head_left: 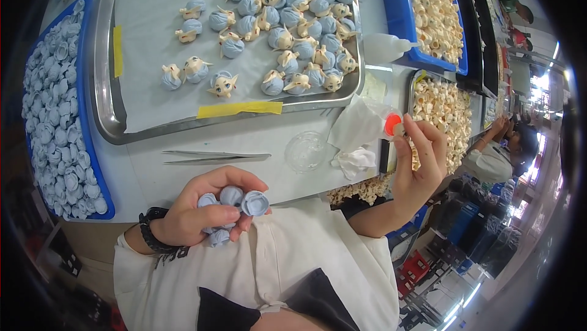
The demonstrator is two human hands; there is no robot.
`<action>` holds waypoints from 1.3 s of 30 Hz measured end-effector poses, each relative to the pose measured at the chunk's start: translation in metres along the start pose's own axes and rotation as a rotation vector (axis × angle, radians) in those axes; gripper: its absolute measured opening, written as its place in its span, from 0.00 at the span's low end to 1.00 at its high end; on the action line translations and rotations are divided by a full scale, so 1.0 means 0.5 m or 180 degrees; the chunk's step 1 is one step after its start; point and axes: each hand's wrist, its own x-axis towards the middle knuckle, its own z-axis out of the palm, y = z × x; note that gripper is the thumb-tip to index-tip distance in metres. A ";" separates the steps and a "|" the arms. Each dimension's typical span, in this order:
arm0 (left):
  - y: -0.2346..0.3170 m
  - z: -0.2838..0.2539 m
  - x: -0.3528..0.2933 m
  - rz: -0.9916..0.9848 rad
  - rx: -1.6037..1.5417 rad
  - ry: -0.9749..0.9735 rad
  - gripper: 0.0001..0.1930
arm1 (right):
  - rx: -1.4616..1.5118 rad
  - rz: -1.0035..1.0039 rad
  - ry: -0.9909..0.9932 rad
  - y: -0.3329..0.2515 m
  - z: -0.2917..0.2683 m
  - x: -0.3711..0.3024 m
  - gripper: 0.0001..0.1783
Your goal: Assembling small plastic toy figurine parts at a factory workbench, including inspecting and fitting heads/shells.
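My left hand [211,208] is closed round several blue-grey hollow doll hair pieces [255,203], one with its round opening facing up near the fingertips. My right hand [422,153] is raised, thumb and forefinger pinching a small cream doll face piece [400,130]. That piece is right beside a bright red-orange disc [392,124], which looks like the contents of a small clear cup by a white tissue [354,123]. A pair of metal tweezers [217,156] and a clear round dish [306,152] lie between the hands.
A metal tray [107,107] lined with white paper holds many doll heads [223,84]. Left stands a blue bin [92,166] of hair pieces. At right are a blue bin [394,13] and a tray of cream pieces [443,107], near a white squeeze bottle [385,48]. Another person [495,156] sits beyond.
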 end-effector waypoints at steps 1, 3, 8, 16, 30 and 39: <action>0.002 0.001 0.000 0.0003 0.0001 0.0004 0.19 | 0.0115 0.0060 0.0040 0.000 0.002 -0.001 0.15; 0.005 0.004 0.001 -0.0059 -0.0058 0.0130 0.19 | 0.0229 0.0121 0.0078 0.002 0.004 -0.005 0.15; 0.005 0.009 0.002 -0.0067 0.0100 0.0173 0.19 | 0.0313 0.0113 0.0122 0.007 0.009 -0.009 0.14; 0.007 0.003 0.002 -0.0085 -0.0073 -0.0067 0.19 | 0.0296 0.0137 0.0111 0.007 0.011 -0.011 0.13; 0.013 0.006 0.004 -0.0022 -0.0203 0.0214 0.19 | 0.0516 0.0093 0.0505 0.012 0.031 -0.027 0.15; 0.012 0.012 0.010 -0.0083 0.0057 0.0447 0.18 | 0.2571 -0.0703 0.1091 -0.074 0.077 -0.032 0.15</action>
